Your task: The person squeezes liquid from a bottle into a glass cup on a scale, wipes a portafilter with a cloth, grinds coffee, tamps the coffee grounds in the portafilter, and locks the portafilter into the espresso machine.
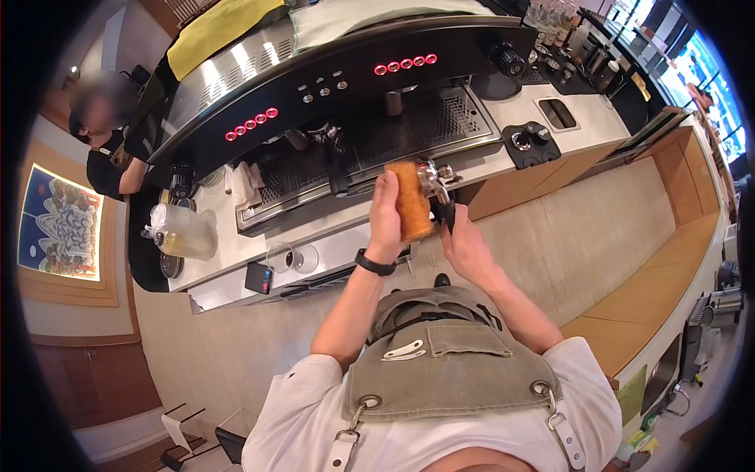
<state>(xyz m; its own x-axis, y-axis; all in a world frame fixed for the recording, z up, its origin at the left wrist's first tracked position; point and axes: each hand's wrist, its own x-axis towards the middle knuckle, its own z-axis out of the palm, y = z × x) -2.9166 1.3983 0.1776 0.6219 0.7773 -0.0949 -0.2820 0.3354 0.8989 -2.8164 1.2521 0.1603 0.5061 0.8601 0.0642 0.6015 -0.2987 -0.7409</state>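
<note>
An orange-brown cloth [410,200] is gripped in my left hand [385,216], which is closed round its left side. My right hand [465,240] is closed on the black handle of a portafilter [431,177]. The metal head of the portafilter touches the upper right of the cloth. Both hands are in front of the espresso machine [346,75], over the counter's front edge. Another portafilter [336,161] hangs in the machine, its handle pointing toward me.
A tamping stand [528,144] is on the counter to the right. To the left are a plastic pitcher [189,232], a white cloth [244,185], a glass cup [300,257] and a small black scale [259,278]. A co-worker [110,149] stands beyond the machine's left end.
</note>
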